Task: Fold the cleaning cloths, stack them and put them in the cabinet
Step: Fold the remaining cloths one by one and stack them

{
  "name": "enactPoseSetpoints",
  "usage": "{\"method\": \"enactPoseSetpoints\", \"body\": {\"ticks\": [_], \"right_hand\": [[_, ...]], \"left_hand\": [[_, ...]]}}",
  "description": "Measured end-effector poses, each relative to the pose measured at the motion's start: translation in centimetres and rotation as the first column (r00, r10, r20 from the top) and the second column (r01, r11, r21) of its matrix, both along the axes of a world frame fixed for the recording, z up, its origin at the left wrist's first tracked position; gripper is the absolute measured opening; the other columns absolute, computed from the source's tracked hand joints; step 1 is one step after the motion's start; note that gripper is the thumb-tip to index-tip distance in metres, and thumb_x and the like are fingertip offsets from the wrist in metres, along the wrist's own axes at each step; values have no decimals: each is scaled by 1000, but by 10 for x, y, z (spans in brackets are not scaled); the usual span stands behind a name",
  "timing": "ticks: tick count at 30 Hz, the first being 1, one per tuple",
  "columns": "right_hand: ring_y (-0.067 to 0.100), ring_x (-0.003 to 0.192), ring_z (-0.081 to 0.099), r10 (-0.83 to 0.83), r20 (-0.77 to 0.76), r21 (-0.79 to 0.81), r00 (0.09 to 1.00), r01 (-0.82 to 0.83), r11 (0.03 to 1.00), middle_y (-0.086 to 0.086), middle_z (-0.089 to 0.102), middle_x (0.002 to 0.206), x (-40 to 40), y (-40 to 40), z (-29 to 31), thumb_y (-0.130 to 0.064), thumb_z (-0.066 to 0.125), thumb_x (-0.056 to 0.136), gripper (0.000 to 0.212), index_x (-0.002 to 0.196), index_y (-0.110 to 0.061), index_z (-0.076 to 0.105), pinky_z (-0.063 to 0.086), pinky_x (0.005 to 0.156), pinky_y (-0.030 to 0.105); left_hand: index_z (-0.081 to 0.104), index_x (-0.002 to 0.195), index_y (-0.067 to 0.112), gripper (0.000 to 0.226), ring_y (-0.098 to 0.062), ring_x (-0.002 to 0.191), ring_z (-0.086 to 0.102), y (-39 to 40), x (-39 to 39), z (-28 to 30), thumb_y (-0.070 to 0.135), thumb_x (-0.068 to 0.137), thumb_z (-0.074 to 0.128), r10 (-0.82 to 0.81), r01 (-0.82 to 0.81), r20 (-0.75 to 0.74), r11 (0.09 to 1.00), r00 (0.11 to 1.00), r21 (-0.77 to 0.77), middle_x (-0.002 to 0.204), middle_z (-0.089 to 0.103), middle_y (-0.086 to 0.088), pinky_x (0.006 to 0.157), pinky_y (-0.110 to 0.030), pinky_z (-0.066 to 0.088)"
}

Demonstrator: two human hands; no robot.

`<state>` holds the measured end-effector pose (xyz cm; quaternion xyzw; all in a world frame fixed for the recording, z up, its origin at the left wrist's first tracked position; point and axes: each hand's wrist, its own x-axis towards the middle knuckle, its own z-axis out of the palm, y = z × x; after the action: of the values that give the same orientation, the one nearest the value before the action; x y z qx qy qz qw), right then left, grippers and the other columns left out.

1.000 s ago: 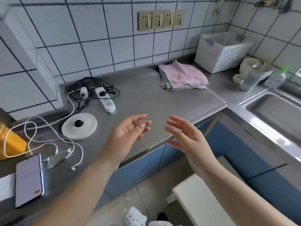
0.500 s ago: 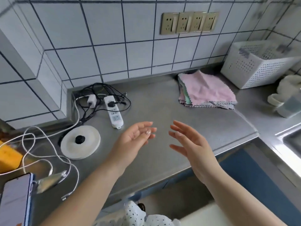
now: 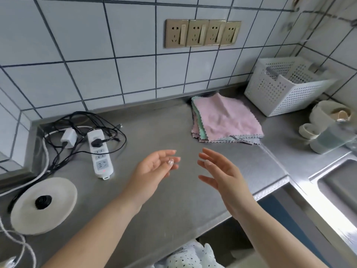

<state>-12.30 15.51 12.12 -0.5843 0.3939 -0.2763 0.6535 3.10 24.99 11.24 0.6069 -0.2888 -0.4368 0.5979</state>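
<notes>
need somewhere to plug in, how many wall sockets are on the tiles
4, side by side in one row of beige wall sockets: first, second, third, fourth, above the grey steel counter.

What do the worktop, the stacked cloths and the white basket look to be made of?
Worktop: brushed stainless steel, judging by its grey, dull sheen. Cloths: soft fabric, probably microfibre, given the matte nap and zigzag-cut edges. Basket: white perforated plastic, seemingly moulded, with regular holes.
</notes>
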Motion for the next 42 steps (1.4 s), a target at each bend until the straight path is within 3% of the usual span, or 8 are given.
{"method": "enactPoseSetpoints", "body": {"ticks": [8,14,17,23,28,35,38,42], "right_hand": [[5,109,61,62,-69,-14,996,-64,998,-12,64,117,-32,-153,-33,-14,53,94,28,112,-34,60,52,93,33],[-7,99,60,127,-422,-258,898,-253,933,-17,60,119,-62,-287,-74,-23,58,92,30,119,-37,57,45,89,18],[6,109,54,118,-607,-399,786,-430,810,-13,54,123,-68,-334,-94,-22,61,91,36,126,-24,58,39,91,17],[23,116,56,160,-733,-501,661,-683,532,-2,60,127,-56,-390,-142,-23,72,81,40,120,-20,65,46,95,32],[26,94,66,110,-688,-645,717,-674,360,-3,70,108,-50,-400,-168,-32,66,74,31,102,-22,73,58,70,36],[18,89,69,89,-602,-763,793,-605,226,-11,72,104,-52,-415,-183,-34,44,89,33,103,-25,72,56,69,27],[18,87,69,104,-614,-770,783,-623,138,-8,71,105,-54,-427,-183,-24,51,85,28,106,-23,71,57,68,28],[18,85,69,7,-659,-751,752,-656,-74,-3,69,103,-61,-445,-179,-3,73,71,35,102,-20,72,58,63,27]], "left_hand": [[62,102,27,24,-1,91,66,-140,-28,-27,9,94,50,4,-7,57,998,998,59,101,71,7,85,-15,50],[57,98,32,25,11,90,59,-253,-53,-73,8,92,53,-43,0,248,985,968,171,102,64,15,82,-4,42],[61,104,27,26,9,99,58,-292,-55,-93,6,90,56,-95,0,433,977,896,215,107,64,14,95,-14,42],[61,119,22,32,-8,115,50,-344,-48,-122,20,87,60,-337,78,759,931,557,357,123,56,8,98,-19,36],[54,126,27,40,-10,115,50,-356,-47,-147,29,87,60,-432,85,806,895,404,437,130,50,13,96,-23,39],[62,116,29,30,-14,95,62,-358,-35,-164,26,92,44,-243,37,912,969,330,245,106,69,9,78,-33,51],[60,116,29,32,-13,97,61,-359,-27,-169,19,92,42,-242,36,917,969,316,244,108,67,9,78,-34,50],[63,114,24,39,-15,99,59,-356,-13,-169,15,84,40,-236,66,956,971,172,228,108,64,8,78,-35,51]]}}
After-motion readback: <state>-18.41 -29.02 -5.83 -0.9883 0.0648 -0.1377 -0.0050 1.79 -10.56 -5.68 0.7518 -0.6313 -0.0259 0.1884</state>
